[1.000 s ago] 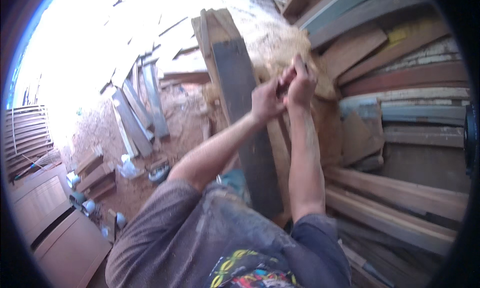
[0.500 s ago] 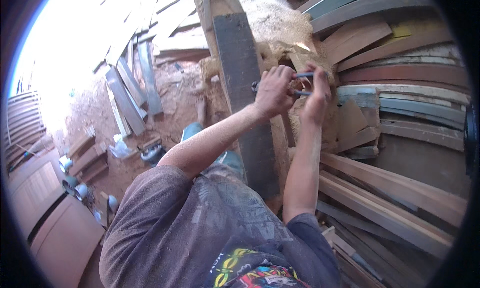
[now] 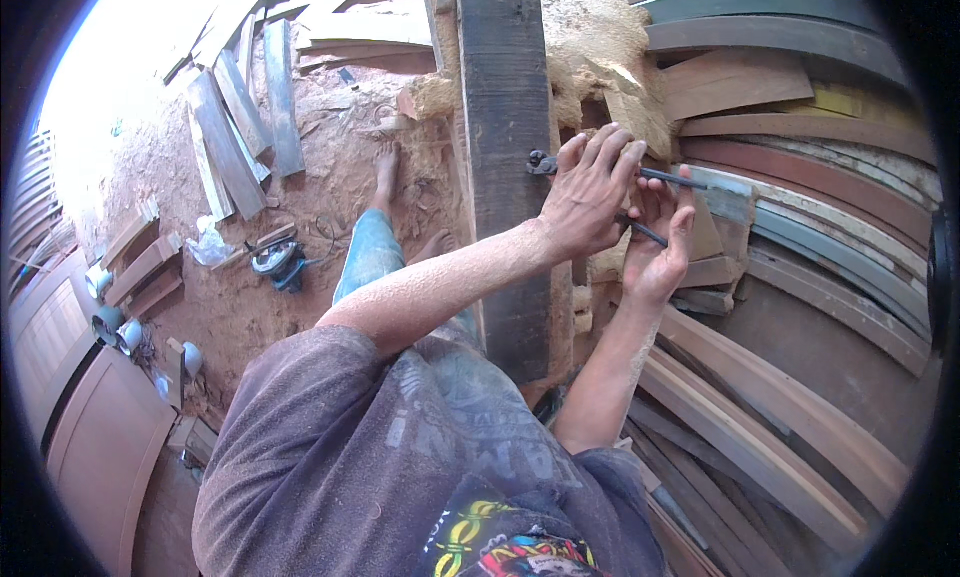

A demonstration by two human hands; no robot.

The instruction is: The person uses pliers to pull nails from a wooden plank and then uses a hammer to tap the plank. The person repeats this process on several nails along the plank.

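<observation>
A dark plank [image 3: 505,87] lies lengthwise in front of me on a sawdust-covered support. Over its right edge, my left hand [image 3: 597,192] grips a pair of pincers near the jaws, its fingers closed around them. The dark jaw end of the pincers [image 3: 541,163] sticks out left of that hand, above the plank; I cannot tell whether it touches the wood. My right hand [image 3: 660,239], palm showing, holds the two spread handles, its fingers curled at the upper one and its thumb raised. Part of the pincers is hidden behind my left hand.
Stacked boards [image 3: 800,157] fill the right side, with long timbers [image 3: 760,417] nearer me. At left are loose planks [image 3: 230,147] on the dirt floor, a blue-black power tool [image 3: 280,262], a plastic bag [image 3: 208,245] and wooden panels [image 3: 110,427]. My bare foot [image 3: 387,167] stands left of the plank.
The whole view has shifted, showing more of the floor and my leg. Both hands still hold the pincers; the handles now slant down to the right, and my right palm faces more upward.
</observation>
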